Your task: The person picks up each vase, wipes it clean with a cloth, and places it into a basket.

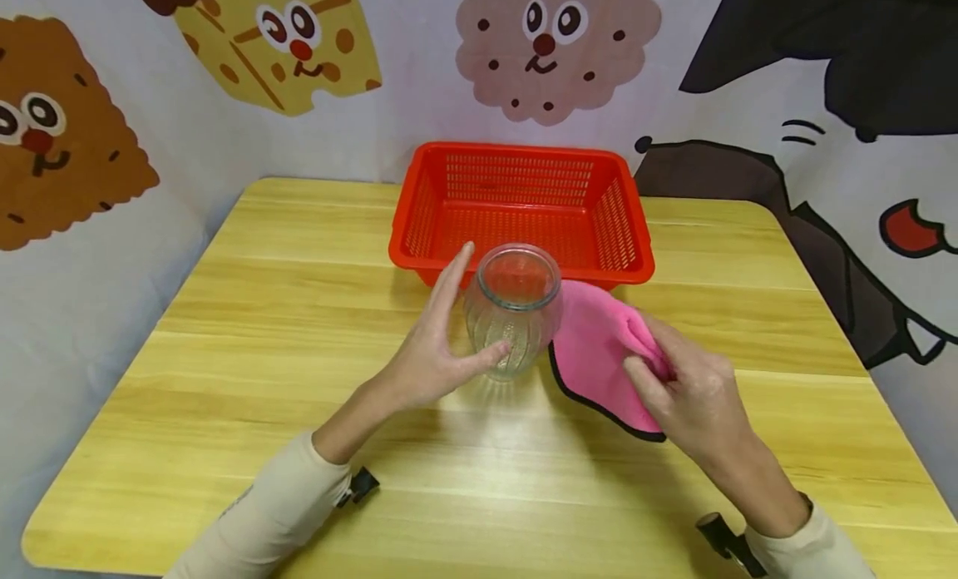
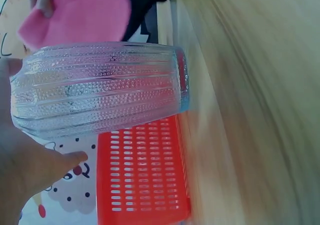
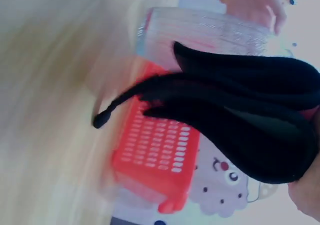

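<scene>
A clear ribbed glass jar [image 1: 516, 334] stands upright on the table, its round mouth facing up. My left hand [image 1: 441, 338] is spread around its left side, thumb tip overlapping the front of the glass. In the left wrist view the fingers [image 2: 70, 160] are straight and apart from the jar [image 2: 100, 90]. My right hand [image 1: 696, 388] grips a pink cloth [image 1: 599, 354] with a black edge, bunched at its upper right corner. The cloth hangs just right of the jar. Dark folds of the cloth [image 3: 240, 120] fill the middle of the right wrist view.
A red plastic basket [image 1: 516, 150] with slotted walls sits behind the jar at the table's back edge. The wooden table [image 1: 224, 379] runs to cartoon-printed fabric [image 1: 419, 71] at the back and sides. A small black device [image 1: 359, 486] is strapped at each wrist.
</scene>
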`<action>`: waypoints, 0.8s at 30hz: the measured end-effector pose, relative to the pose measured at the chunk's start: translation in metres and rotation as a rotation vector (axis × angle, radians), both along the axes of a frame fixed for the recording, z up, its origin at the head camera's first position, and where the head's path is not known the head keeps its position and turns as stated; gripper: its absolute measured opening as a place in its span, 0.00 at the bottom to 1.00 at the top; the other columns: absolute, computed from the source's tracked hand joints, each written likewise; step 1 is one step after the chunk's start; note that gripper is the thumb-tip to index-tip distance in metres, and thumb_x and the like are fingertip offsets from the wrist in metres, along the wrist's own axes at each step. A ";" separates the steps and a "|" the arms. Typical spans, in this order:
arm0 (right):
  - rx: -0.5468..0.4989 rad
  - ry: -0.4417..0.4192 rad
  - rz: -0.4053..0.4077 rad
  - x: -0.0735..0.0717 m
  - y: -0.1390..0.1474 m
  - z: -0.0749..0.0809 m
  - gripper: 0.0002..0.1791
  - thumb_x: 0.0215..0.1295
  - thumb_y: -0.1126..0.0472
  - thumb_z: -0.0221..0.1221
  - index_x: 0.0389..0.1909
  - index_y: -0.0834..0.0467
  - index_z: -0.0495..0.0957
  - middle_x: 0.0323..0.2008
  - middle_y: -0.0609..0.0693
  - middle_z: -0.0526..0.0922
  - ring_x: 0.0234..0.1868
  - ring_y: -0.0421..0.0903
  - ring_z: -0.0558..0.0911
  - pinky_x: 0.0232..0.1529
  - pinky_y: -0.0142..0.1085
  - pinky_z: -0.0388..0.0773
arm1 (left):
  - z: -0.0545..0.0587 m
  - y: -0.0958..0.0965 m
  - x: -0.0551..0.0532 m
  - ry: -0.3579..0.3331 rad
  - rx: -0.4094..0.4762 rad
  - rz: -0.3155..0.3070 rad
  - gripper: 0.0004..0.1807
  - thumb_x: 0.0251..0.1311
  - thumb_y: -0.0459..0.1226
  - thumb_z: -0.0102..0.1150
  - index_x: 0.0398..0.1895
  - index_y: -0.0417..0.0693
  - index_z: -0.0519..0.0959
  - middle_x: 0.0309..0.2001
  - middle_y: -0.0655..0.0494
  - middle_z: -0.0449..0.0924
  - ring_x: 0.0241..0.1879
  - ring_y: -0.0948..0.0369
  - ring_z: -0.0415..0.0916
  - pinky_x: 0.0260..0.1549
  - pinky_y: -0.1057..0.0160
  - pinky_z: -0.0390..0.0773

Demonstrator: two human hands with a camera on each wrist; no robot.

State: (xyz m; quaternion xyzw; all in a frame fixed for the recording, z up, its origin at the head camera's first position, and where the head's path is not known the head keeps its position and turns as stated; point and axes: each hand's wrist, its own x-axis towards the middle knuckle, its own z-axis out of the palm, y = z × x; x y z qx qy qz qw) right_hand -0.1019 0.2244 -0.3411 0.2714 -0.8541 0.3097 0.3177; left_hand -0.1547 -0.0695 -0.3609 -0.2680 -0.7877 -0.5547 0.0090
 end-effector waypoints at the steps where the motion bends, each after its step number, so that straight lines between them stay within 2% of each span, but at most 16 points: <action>1: -0.040 0.031 -0.006 -0.001 -0.003 0.002 0.21 0.65 0.60 0.53 0.49 0.71 0.83 0.31 0.57 0.85 0.23 0.41 0.72 0.23 0.19 0.70 | 0.000 0.000 0.000 -0.004 0.010 -0.014 0.60 0.58 0.44 0.73 0.82 0.76 0.38 0.81 0.71 0.36 0.78 0.64 0.39 0.70 0.37 0.51; 3: -0.103 0.088 0.008 -0.003 -0.012 0.004 0.22 0.69 0.58 0.52 0.49 0.72 0.83 0.35 0.59 0.87 0.27 0.43 0.79 0.32 0.19 0.77 | -0.001 0.001 -0.001 -0.001 0.037 -0.044 0.60 0.58 0.41 0.73 0.82 0.74 0.39 0.81 0.71 0.38 0.78 0.62 0.42 0.71 0.40 0.51; 5: -0.130 0.123 0.054 -0.005 -0.021 0.005 0.22 0.73 0.57 0.53 0.50 0.73 0.83 0.44 0.63 0.87 0.37 0.50 0.85 0.47 0.26 0.80 | -0.002 0.003 -0.002 0.008 0.063 -0.069 0.59 0.58 0.39 0.74 0.83 0.73 0.42 0.81 0.69 0.42 0.77 0.60 0.47 0.72 0.44 0.54; 7: -0.123 0.126 0.106 -0.006 -0.029 0.004 0.22 0.77 0.56 0.53 0.52 0.74 0.81 0.55 0.65 0.82 0.52 0.58 0.84 0.60 0.34 0.76 | -0.003 0.004 -0.003 0.021 0.094 -0.090 0.59 0.57 0.36 0.75 0.83 0.70 0.44 0.80 0.66 0.47 0.76 0.57 0.52 0.71 0.47 0.57; 8: -0.108 0.124 0.128 -0.007 -0.032 0.004 0.23 0.78 0.56 0.53 0.54 0.74 0.81 0.58 0.66 0.80 0.56 0.61 0.81 0.64 0.38 0.73 | -0.004 0.005 -0.003 0.026 0.109 -0.100 0.58 0.57 0.35 0.75 0.83 0.68 0.46 0.79 0.64 0.50 0.75 0.55 0.54 0.71 0.48 0.59; 10: -0.067 0.115 0.156 -0.007 -0.037 0.003 0.24 0.79 0.55 0.53 0.56 0.74 0.79 0.62 0.66 0.76 0.61 0.64 0.77 0.67 0.44 0.70 | -0.004 0.005 -0.005 0.037 0.126 -0.106 0.58 0.56 0.34 0.76 0.82 0.66 0.48 0.78 0.60 0.53 0.74 0.53 0.57 0.70 0.48 0.62; 13: -0.026 0.100 0.172 -0.010 -0.041 -0.001 0.24 0.79 0.57 0.50 0.60 0.74 0.76 0.66 0.65 0.74 0.65 0.64 0.74 0.68 0.46 0.68 | -0.003 0.004 -0.005 0.042 0.119 -0.098 0.56 0.55 0.35 0.77 0.82 0.65 0.51 0.77 0.55 0.57 0.73 0.53 0.59 0.68 0.46 0.65; 21: 0.045 0.033 0.168 -0.013 -0.046 -0.014 0.30 0.79 0.53 0.51 0.70 0.71 0.67 0.72 0.64 0.65 0.70 0.63 0.68 0.69 0.43 0.65 | -0.005 0.003 -0.006 0.052 0.100 -0.070 0.54 0.54 0.36 0.78 0.80 0.63 0.55 0.75 0.54 0.62 0.71 0.53 0.63 0.64 0.48 0.70; 24: 0.057 -0.005 0.179 -0.012 -0.046 -0.017 0.30 0.77 0.56 0.54 0.73 0.69 0.64 0.75 0.64 0.61 0.71 0.62 0.67 0.69 0.41 0.65 | -0.006 0.003 -0.006 0.060 0.097 -0.057 0.55 0.53 0.37 0.79 0.80 0.63 0.56 0.74 0.54 0.62 0.70 0.53 0.64 0.62 0.48 0.72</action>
